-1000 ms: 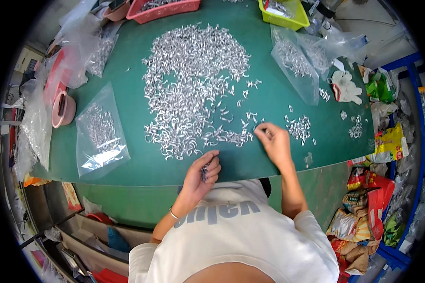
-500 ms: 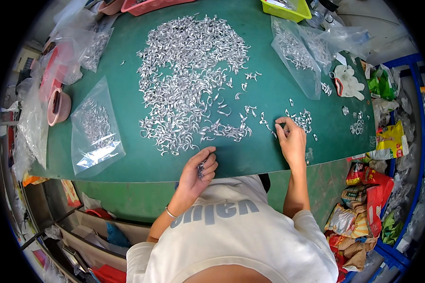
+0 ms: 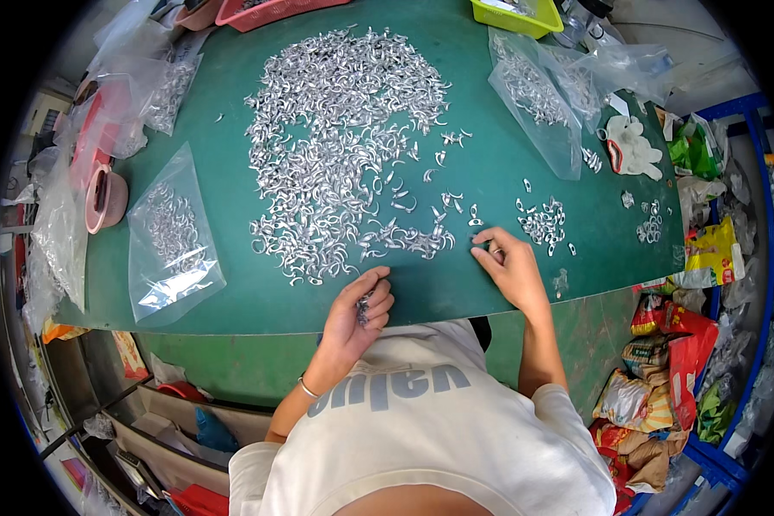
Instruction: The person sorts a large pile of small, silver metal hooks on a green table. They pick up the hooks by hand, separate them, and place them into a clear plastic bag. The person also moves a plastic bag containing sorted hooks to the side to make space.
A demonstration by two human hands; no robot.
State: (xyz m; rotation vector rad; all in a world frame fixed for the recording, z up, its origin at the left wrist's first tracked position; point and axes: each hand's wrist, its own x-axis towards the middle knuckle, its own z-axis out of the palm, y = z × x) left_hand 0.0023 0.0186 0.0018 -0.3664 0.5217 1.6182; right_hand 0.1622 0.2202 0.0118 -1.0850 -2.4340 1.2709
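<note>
My left hand (image 3: 353, 314) is curled above the table's front edge, closed around several small curved silvery metal pieces (image 3: 364, 307). Further right, my right hand (image 3: 514, 271) is low over the green table with thumb and forefinger drawn together. A small metal piece (image 3: 494, 249) shows at its fingers, partly hidden by them. One loose metal piece (image 3: 476, 215) lies just beyond those fingertips. To the right of that hand sits a small group of metal pieces (image 3: 543, 222). A large heap of similar pieces (image 3: 327, 155) spreads over the table's middle, its near end close to my left hand.
On the left lies a clear bag of metal pieces (image 3: 174, 236), near a pink cup (image 3: 107, 198). More filled clear bags (image 3: 537, 103), a white glove (image 3: 633, 148) and a small cluster of pieces (image 3: 650, 225) are on the right. A yellow-green basket (image 3: 518, 19) stands at the back.
My right hand has shifted left, away from the small group on the right. A piece that lay by its fingertips no longer shows on the table. My left hand has stayed nearly still.
</note>
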